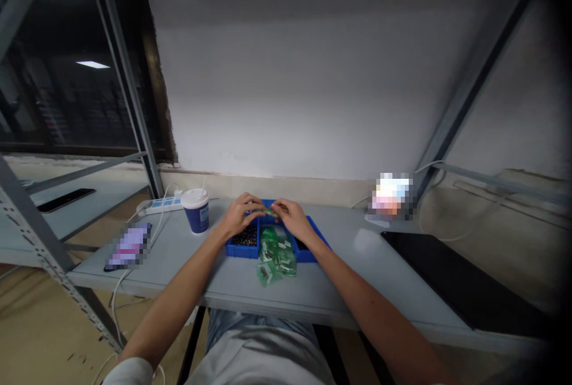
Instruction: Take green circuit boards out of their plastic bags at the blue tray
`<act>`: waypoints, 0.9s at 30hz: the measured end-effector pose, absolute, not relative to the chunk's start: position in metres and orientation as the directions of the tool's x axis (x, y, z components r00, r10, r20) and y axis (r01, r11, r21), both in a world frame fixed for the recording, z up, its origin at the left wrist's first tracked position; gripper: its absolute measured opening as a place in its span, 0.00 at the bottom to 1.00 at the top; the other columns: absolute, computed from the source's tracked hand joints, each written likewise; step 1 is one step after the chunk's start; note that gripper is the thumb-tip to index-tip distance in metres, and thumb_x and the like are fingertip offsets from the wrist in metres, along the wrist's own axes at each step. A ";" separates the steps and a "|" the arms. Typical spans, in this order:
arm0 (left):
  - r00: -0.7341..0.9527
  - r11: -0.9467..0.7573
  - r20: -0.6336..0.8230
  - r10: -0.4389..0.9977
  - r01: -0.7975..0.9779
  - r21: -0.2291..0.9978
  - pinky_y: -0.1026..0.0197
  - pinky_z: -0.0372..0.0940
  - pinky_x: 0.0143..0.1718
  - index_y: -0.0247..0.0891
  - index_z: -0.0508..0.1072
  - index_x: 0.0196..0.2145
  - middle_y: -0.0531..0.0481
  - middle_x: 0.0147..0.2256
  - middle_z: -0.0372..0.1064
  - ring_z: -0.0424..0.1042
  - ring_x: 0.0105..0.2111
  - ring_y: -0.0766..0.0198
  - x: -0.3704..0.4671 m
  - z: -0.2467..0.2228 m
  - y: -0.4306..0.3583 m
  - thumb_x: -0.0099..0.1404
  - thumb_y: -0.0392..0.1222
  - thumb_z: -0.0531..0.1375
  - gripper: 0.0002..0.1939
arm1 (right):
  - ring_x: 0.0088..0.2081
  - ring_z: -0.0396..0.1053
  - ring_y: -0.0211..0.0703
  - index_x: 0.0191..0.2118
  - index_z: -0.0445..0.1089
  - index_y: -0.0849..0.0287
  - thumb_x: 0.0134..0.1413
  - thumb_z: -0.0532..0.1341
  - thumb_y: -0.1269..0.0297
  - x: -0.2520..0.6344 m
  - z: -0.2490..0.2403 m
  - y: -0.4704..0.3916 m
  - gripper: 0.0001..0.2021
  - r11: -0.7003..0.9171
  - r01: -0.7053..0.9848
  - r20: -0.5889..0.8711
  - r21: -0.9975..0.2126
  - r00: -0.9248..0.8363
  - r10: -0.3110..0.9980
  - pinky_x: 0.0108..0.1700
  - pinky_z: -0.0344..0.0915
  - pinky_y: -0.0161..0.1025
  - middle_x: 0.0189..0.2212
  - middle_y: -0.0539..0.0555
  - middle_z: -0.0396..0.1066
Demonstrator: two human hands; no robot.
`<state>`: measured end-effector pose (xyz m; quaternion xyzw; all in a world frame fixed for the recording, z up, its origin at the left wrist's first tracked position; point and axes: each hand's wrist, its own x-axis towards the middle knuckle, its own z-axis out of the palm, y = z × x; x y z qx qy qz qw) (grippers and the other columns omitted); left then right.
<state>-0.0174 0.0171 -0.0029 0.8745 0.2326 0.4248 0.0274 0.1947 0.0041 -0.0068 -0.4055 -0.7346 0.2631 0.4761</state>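
Observation:
My left hand (pixel 241 216) and my right hand (pixel 292 218) meet over the blue bins, with fingertips pinched close together. Between them is a small green plastic bag (pixel 270 213), mostly covered by the fingers. Under my left hand stands a blue bin (pixel 242 252) of small dark and brassy parts. Another blue bin (pixel 309 257) lies beneath my right wrist, its dark contents partly hidden. A third blue bin (pixel 268 202) shows behind the fingers. Several green plastic bags (pixel 279 254) with small parts inside lie heaped between the bins, towards the table's front.
Left of the bins stands a blue paper cup (pixel 196 218) with a white lid, near a white power strip (pixel 161 205). A phone (pixel 129 246) lies at the left edge with a cable. A lit screen (pixel 389 195) and a black flat panel (pixel 460 281) occupy the right.

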 end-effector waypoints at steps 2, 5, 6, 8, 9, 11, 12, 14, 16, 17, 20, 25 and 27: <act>0.504 -0.876 0.732 0.458 0.395 0.277 0.56 0.64 0.46 0.40 0.78 0.41 0.45 0.38 0.74 0.68 0.41 0.59 -0.019 -0.006 0.021 0.68 0.46 0.58 0.11 | 0.35 0.71 0.42 0.38 0.71 0.59 0.64 0.54 0.55 0.196 -0.003 0.000 0.14 0.648 0.457 0.630 -0.610 -0.216 0.746 0.42 0.67 0.41 0.34 0.54 0.74; 0.493 -0.844 0.698 0.520 0.422 0.330 0.59 0.63 0.40 0.37 0.78 0.38 0.47 0.33 0.73 0.68 0.35 0.62 -0.022 -0.009 0.028 0.67 0.46 0.60 0.11 | 0.43 0.70 0.45 0.43 0.72 0.58 0.64 0.56 0.58 0.196 0.000 -0.005 0.12 0.756 0.541 0.726 -0.370 -0.339 0.598 0.49 0.64 0.44 0.40 0.56 0.74; 0.489 -0.834 0.687 0.538 0.427 0.349 0.60 0.63 0.39 0.37 0.79 0.37 0.48 0.32 0.73 0.67 0.34 0.62 -0.022 -0.010 0.029 0.67 0.46 0.60 0.11 | 0.44 0.70 0.46 0.44 0.72 0.58 0.63 0.57 0.59 0.196 0.000 -0.006 0.11 0.773 0.554 0.727 -0.310 -0.386 0.568 0.49 0.64 0.44 0.40 0.56 0.74; 0.492 -0.824 0.668 0.558 0.424 0.377 0.61 0.62 0.38 0.37 0.79 0.35 0.48 0.31 0.73 0.68 0.33 0.64 -0.022 -0.010 0.030 0.67 0.46 0.61 0.11 | 0.43 0.70 0.46 0.43 0.72 0.58 0.63 0.58 0.62 0.196 -0.002 -0.006 0.08 0.790 0.568 0.725 -0.230 -0.441 0.528 0.49 0.64 0.45 0.40 0.57 0.75; 0.495 -0.823 0.663 0.562 0.420 0.383 0.62 0.62 0.38 0.37 0.79 0.35 0.49 0.31 0.73 0.68 0.33 0.64 -0.022 -0.010 0.029 0.67 0.46 0.61 0.11 | 0.43 0.70 0.46 0.43 0.72 0.57 0.63 0.58 0.63 0.196 -0.003 -0.006 0.08 0.797 0.566 0.727 -0.212 -0.454 0.516 0.48 0.64 0.45 0.39 0.57 0.75; 0.508 -0.826 0.656 0.558 0.414 0.382 0.62 0.62 0.39 0.37 0.78 0.35 0.49 0.32 0.74 0.68 0.33 0.64 -0.020 -0.010 0.027 0.67 0.46 0.60 0.11 | 0.40 0.70 0.45 0.40 0.73 0.57 0.64 0.57 0.65 0.197 -0.004 -0.005 0.07 0.807 0.556 0.738 -0.200 -0.456 0.497 0.46 0.65 0.45 0.37 0.56 0.75; 0.512 -0.829 0.656 0.554 0.413 0.377 0.62 0.62 0.39 0.38 0.78 0.36 0.49 0.33 0.74 0.68 0.34 0.64 -0.019 -0.009 0.026 0.67 0.46 0.60 0.11 | 0.39 0.70 0.45 0.39 0.73 0.57 0.63 0.57 0.66 0.198 -0.004 -0.005 0.07 0.810 0.553 0.746 -0.196 -0.452 0.490 0.45 0.65 0.44 0.36 0.55 0.75; 0.523 -0.834 0.655 0.546 0.414 0.364 0.61 0.62 0.39 0.38 0.78 0.37 0.49 0.33 0.74 0.68 0.34 0.63 -0.017 -0.009 0.024 0.68 0.46 0.59 0.11 | 0.37 0.69 0.44 0.36 0.73 0.57 0.63 0.58 0.67 0.199 -0.003 -0.005 0.07 0.815 0.550 0.759 -0.180 -0.449 0.471 0.44 0.65 0.44 0.33 0.54 0.74; 0.526 -0.836 0.655 0.542 0.416 0.358 0.61 0.63 0.39 0.38 0.76 0.39 0.49 0.35 0.73 0.68 0.35 0.63 -0.015 -0.010 0.022 0.68 0.47 0.58 0.11 | 0.37 0.69 0.45 0.35 0.73 0.57 0.63 0.57 0.67 0.199 -0.003 -0.006 0.07 0.817 0.556 0.769 -0.154 -0.451 0.453 0.43 0.64 0.44 0.32 0.54 0.74; 0.517 -0.832 0.658 0.549 0.416 0.368 0.61 0.63 0.39 0.38 0.75 0.40 0.49 0.35 0.73 0.68 0.35 0.64 -0.014 -0.010 0.022 0.68 0.48 0.58 0.11 | 0.37 0.69 0.45 0.36 0.72 0.57 0.64 0.57 0.67 0.199 -0.003 -0.006 0.07 0.817 0.560 0.775 -0.141 -0.451 0.443 0.43 0.64 0.44 0.32 0.55 0.74; 0.437 -0.795 0.669 0.601 0.414 0.443 0.63 0.64 0.37 0.38 0.72 0.42 0.51 0.35 0.72 0.68 0.32 0.66 -0.013 -0.012 0.022 0.66 0.49 0.60 0.12 | 0.39 0.69 0.46 0.40 0.71 0.58 0.64 0.56 0.66 0.199 -0.004 -0.005 0.07 0.805 0.579 0.802 -0.125 -0.419 0.426 0.44 0.65 0.45 0.35 0.56 0.74; 0.401 -0.806 0.711 0.578 0.416 0.421 0.64 0.63 0.36 0.37 0.71 0.35 0.52 0.31 0.70 0.67 0.31 0.66 -0.013 -0.010 0.021 0.66 0.47 0.61 0.10 | 0.34 0.70 0.45 0.42 0.69 0.58 0.63 0.59 0.63 0.199 -0.005 -0.005 0.06 0.772 0.605 0.808 -0.195 -0.347 0.476 0.40 0.67 0.42 0.32 0.54 0.73; 0.413 -0.828 0.731 0.543 0.406 0.386 0.63 0.64 0.38 0.38 0.73 0.36 0.51 0.33 0.71 0.68 0.34 0.65 -0.013 -0.009 0.020 0.68 0.44 0.59 0.08 | 0.34 0.70 0.44 0.39 0.69 0.57 0.63 0.58 0.64 0.199 -0.004 -0.006 0.04 0.787 0.585 0.805 -0.194 -0.364 0.468 0.40 0.67 0.42 0.32 0.54 0.73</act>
